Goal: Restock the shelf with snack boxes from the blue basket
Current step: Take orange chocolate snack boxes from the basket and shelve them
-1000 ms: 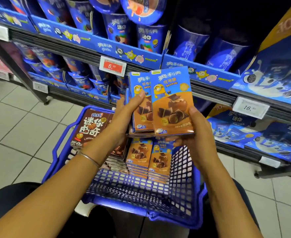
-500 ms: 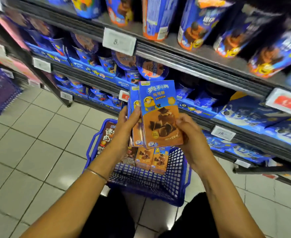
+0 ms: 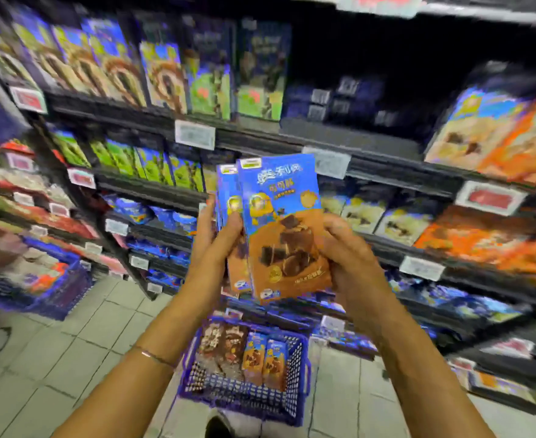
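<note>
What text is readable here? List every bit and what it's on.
"奥利奥": white lettering atop the front of the held snack boxes.
Smaller print below it: too blurred.
Shelf price tags: blurred, unreadable.
Boxes in the blue basket: print too small.

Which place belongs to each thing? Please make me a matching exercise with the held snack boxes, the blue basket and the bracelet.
Things:
1. snack boxes
2. blue basket
3. bracelet

Places:
A. round the left wrist
B. gripped upright between the left hand and the right hand
C. on the floor, below the hands

Pairs: 1-B, 2-C, 3-A
</note>
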### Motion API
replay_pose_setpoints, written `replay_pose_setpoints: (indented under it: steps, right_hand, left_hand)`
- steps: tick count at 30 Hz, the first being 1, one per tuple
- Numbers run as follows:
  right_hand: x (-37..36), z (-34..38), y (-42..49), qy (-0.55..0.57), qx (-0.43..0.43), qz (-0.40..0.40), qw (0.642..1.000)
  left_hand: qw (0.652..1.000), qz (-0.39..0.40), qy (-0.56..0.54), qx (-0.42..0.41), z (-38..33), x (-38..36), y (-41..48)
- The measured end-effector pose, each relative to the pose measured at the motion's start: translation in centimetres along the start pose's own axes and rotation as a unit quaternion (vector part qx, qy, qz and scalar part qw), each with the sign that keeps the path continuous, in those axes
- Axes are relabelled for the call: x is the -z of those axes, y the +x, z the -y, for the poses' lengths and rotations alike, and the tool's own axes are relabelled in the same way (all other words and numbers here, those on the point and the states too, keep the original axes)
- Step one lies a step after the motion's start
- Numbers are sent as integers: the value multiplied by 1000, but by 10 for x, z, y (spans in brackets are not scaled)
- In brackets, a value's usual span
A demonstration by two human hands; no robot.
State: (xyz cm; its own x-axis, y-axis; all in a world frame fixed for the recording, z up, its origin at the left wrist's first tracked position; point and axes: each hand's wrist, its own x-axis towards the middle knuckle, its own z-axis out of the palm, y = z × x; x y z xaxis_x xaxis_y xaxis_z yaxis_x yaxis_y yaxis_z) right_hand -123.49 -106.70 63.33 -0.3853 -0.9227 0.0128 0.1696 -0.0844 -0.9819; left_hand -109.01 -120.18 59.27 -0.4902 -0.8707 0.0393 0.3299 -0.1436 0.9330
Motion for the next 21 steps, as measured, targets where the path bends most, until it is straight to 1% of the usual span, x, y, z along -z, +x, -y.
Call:
replay_pose_setpoints:
  steps: [2,6,9,12,17,19,21]
  right_hand:
    - [2,46,-7,-17,50,5,999]
    - [5,117,-10,-45,144,-15,989]
    - [4,159,-5,-60,194,-29,979]
    - [-2,192,4,-81,236,-54,967]
    - [-15,231,23,-138,267,-75,951]
    - [-16,240,34,-168,265,-82,946]
    - [-11,247,46,-182,249,-93,947]
  left_hand:
    - [999,27,-10,-31,-37,-25,3]
    - [991,67,-28,-110,-96,-70,20]
    - [985,82,-53,-141,-131,-99,37]
    - [977,118,-66,-167,-157,-118,56]
    - [962,179,-60,-195,-191,-129,97]
    - [958,193,-56,-205,-197,-129,117]
    - [957,191,-64,-207,-199,-126,134]
